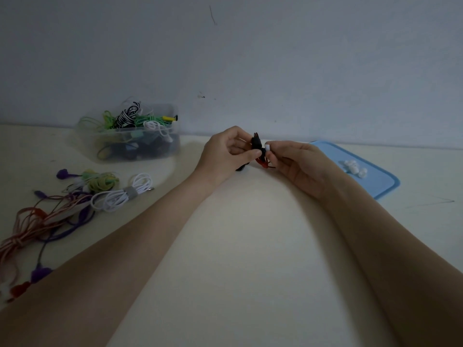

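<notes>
Left hand (225, 154) pinches black earbud (256, 144); right hand (298, 164) pinches white tip (267, 147) against it, probably mid-fit, not seated. Spare tips (354, 167) wait right of hands.

Fingers of the left hand (223, 154) hide most of the black-red earphone (256, 144). The orange cable (15, 242) runs off the left edge. White tips (354, 169) on the blue lid (380, 186) blur together.

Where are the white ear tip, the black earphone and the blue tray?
white ear tip (267, 147), head view, on its rounded top.
black earphone (256, 144), head view, on its dark body.
blue tray (380, 184), head view, on its bare near corner.
</notes>
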`<state>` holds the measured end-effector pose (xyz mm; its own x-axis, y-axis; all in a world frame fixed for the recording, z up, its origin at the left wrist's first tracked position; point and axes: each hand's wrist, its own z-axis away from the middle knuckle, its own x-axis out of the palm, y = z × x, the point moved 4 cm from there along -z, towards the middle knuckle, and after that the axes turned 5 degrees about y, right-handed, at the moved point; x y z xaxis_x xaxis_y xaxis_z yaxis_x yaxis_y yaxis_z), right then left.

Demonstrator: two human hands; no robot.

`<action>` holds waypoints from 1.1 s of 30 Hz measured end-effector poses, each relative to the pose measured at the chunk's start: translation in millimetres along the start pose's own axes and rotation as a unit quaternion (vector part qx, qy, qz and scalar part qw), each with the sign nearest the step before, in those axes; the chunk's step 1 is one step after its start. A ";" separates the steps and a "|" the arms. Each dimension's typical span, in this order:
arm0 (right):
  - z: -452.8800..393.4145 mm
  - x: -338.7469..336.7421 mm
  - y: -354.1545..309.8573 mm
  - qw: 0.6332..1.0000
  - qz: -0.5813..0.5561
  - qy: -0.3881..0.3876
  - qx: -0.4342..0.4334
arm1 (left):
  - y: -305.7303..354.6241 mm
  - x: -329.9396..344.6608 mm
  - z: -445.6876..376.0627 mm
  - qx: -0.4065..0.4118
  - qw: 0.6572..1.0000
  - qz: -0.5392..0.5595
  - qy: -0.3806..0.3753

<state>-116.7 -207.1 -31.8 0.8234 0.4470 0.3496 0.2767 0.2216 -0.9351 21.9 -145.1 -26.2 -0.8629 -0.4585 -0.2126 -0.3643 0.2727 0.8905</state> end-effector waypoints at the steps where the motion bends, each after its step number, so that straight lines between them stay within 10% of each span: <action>1: 0.5 0.1 -0.3 1.000 -0.002 0.000 0.001 | 0.4 0.6 0.1 0.007 1.000 -0.011 -0.001; 33: 4.1 1.5 0.0 0.999 0.031 -0.009 -0.007 | 6.4 0.8 3.0 0.055 0.998 -0.031 0.017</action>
<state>-117.6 -202.9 -31.0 0.8297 0.4754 0.2924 0.2328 0.1813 -0.9555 17.8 -141.2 -21.9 -0.8261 -0.5046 -0.2508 -0.4546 0.3337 0.8258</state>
